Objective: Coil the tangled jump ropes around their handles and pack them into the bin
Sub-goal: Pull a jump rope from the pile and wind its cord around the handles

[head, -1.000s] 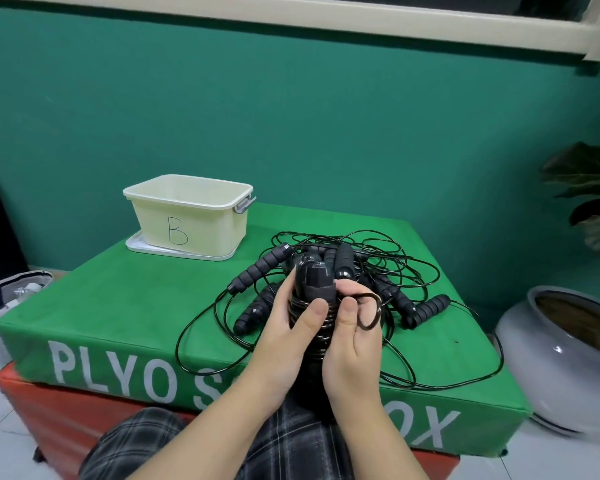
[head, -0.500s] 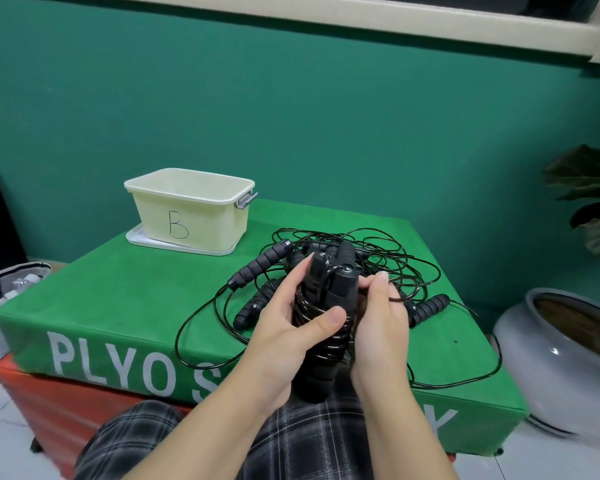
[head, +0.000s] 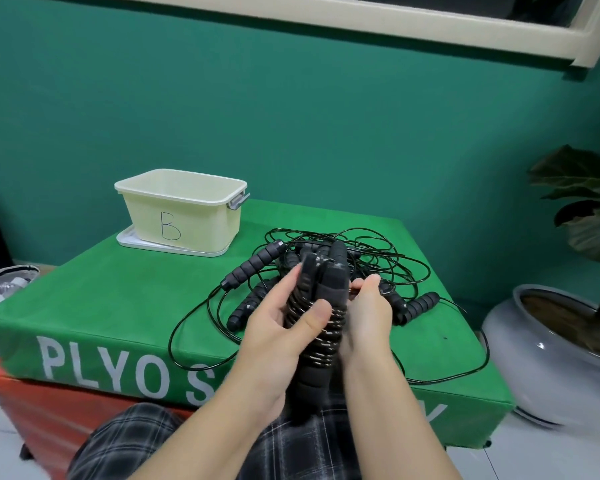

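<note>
Teal wall behind, green padded box [head: 94, 299] stacked on a red one, person seated in front with plaid trousers. Cream bin [head: 182, 213] marked "B" sits on its lid at the far-left corner of the box, well beyond the left fingertips; nothing visible inside from this angle.

Left hand [head: 278, 327] wraps a pair of handles [head: 323, 306] held upright together, thumb pressed across the front over the wound cord coils, fingers curled round the back, likely clamping the wraps so they don't spring loose. Right hand [head: 366, 313] is just beside the handles, thumb and fingers pinching the cord end close to the top of the coil, apparently to tuck or finish the last turn; exact finger layout partly hidden behind the bundle.

Beyond both sets of fingertips lies the tangled pile [head: 354, 261] of remaining ropes and foam handles on the box, loops spilling toward the near edge. Judgement: first rope nearly coiled, none packed yet. Bundle goes to the bin next, a reach past the left fingers.
</note>
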